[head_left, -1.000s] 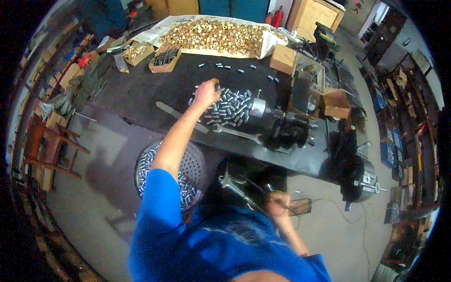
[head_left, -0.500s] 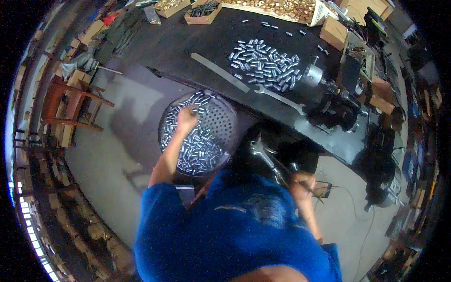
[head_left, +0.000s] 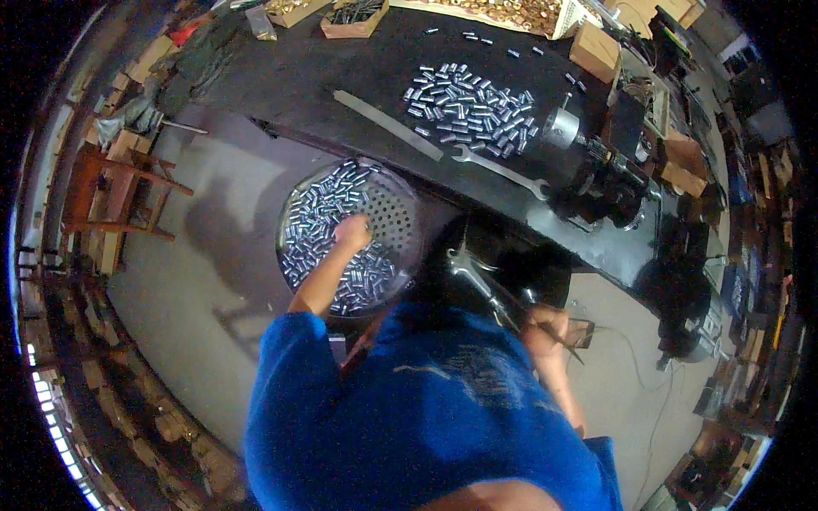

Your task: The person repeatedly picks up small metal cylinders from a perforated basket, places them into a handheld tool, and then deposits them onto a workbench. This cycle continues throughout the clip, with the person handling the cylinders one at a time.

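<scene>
Head view: left hand [head_left: 352,232], fingers curled down into the small metal cylinders [head_left: 328,223] in the perforated round basket [head_left: 400,223] below the worktop's [head_left: 281,94] near edge, risks spilling pieces to the floor; right hand [head_left: 545,328] grips a thin rod [head_left: 564,341], finger spread unclear.

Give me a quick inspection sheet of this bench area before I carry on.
Surface: dark workbench, mostly bare at its left end.
Job's things: round perforated tray on the floor side, part filled with small metal cylinders; a second heap of cylinders on the bench.
Clutter: spanner, flat metal bar, cardboard boxes, tray of brass pieces.
Grips: left hand down in the tray's cylinders; right hand on a thin lever, fingers closed.
Cables: thin lead on the floor at right.
Surroundings: wooden chair, dark bench machine, concrete floor.
</scene>
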